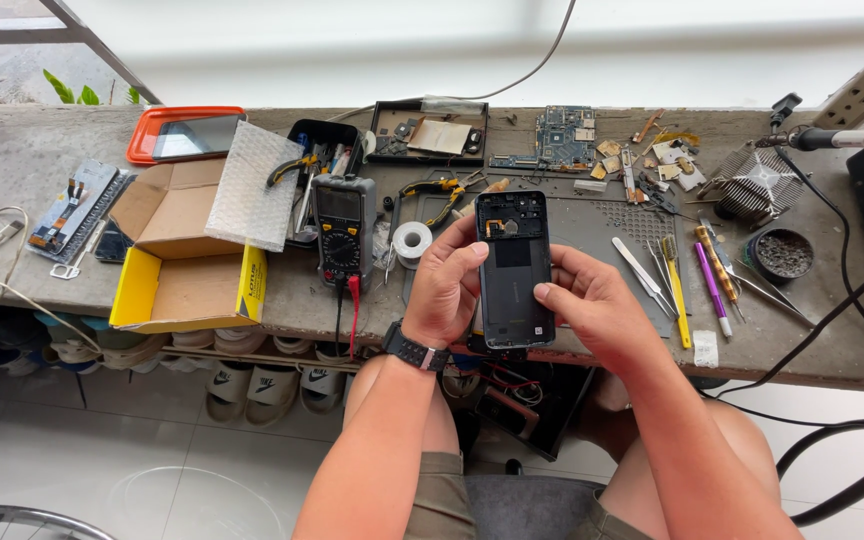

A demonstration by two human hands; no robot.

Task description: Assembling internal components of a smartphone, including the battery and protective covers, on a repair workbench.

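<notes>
A dark, opened phone (514,268) stands upright, its inner side facing up, exposed parts near the top. It is held above the bench (12,150) edge, gripped on both sides.

One phone (514,268), one multimeter (341,230), one cardboard box (184,262), two hands.

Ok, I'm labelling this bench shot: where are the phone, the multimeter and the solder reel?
phone (514,290): head view, middle of its dark open back, held between both hands.
multimeter (341,235): head view, on its dial, below the screen.
solder reel (412,241): head view, on its white rim.
</notes>
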